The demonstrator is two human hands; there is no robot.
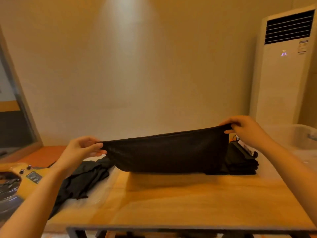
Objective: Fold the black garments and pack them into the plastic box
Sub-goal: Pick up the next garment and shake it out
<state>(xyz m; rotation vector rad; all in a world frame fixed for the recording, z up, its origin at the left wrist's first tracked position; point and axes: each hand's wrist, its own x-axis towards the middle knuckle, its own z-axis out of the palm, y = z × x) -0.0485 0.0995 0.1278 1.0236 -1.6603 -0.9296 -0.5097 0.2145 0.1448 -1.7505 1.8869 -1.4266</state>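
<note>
Two bare forearms reach in from the lower corners. The left hand (82,148) pinches one upper corner of a soft, matte black fabric garment (168,152), thumb against fingers. The right hand (245,129) pinches the other corner, held higher. The cloth hangs taut between them as a wide sheet, its lower fold touching the smooth orange-brown wooden table (188,200). To its left lies a crumpled heap of black garments (82,177); to its right, a neat stack of folded black garments (240,162). Beyond stand a translucent plastic box (295,138) and a tall white air conditioner (283,74).
</note>
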